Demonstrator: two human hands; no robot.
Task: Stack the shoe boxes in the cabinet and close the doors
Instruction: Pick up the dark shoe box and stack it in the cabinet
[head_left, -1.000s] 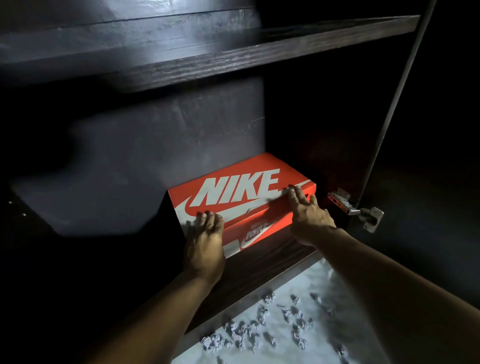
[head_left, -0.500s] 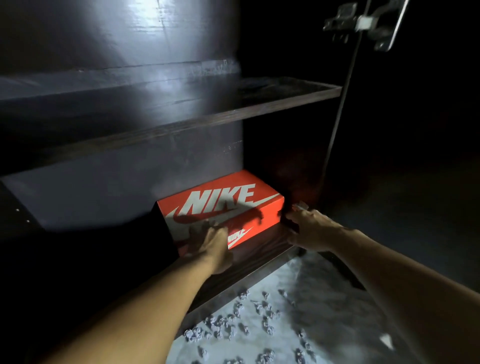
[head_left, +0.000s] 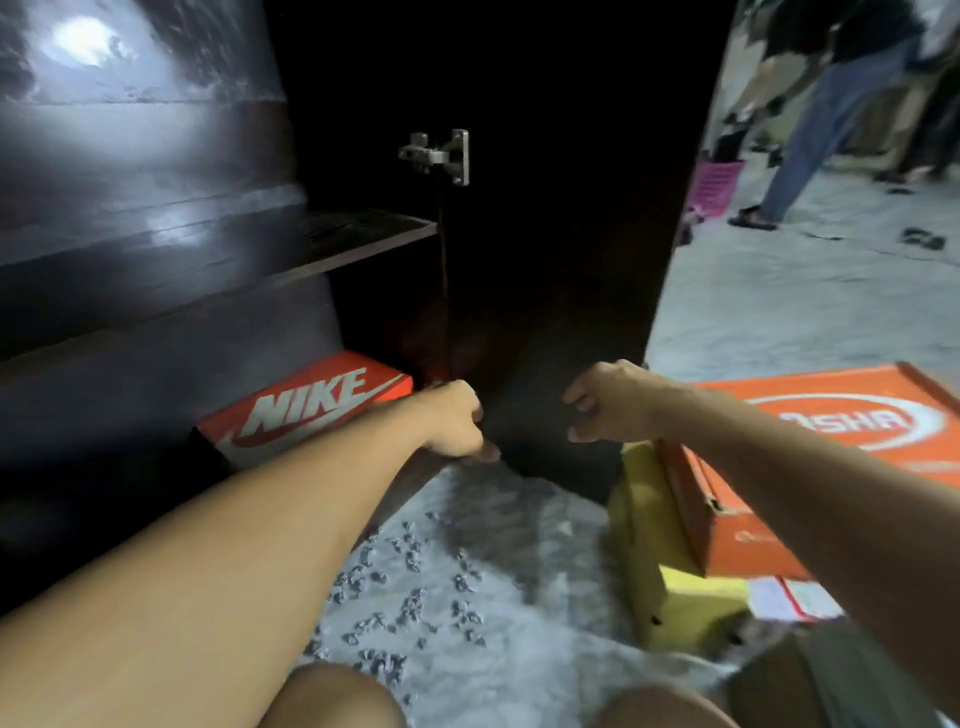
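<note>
A red Nike shoe box (head_left: 311, 402) lies on the bottom shelf of the dark cabinet (head_left: 156, 249), near its right wall. My left hand (head_left: 454, 421) hovers just right of that box with loosely curled fingers, holding nothing. My right hand (head_left: 610, 402) hangs in the air in front of the open cabinet door (head_left: 561, 234), fingers loosely curled and empty. To the right, on the floor, an orange shoe box (head_left: 831, 467) sits on top of a yellow shoe box (head_left: 670, 571), under my right forearm.
A metal hinge (head_left: 441, 153) joins the open door to the cabinet. An upper shelf (head_left: 358, 239) sits above the Nike box. The pale floor (head_left: 467, 597) has small dark specks. A person's legs (head_left: 810, 130) and a pink object (head_left: 719, 182) are at the far right.
Both hands have left the Nike box and pulled back out of the cabinet. The view has swung right, bringing the open door and the orange and yellow boxes into sight.
</note>
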